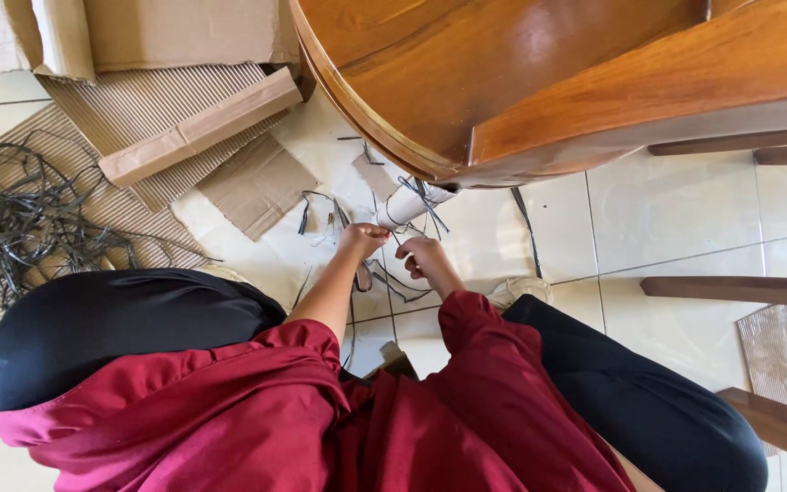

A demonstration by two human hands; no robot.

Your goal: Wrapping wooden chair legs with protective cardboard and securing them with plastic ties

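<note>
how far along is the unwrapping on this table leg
Done: loose black straps and cardboard pieces already lie on the tiled floor. In hand: the left hand and right hand work at straps on the white-wrapped leg under the wooden table. Left: that white wrap is still on the leg.

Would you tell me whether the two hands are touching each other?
Apart: the head view shows pale floor between the left hand and right hand.
</note>
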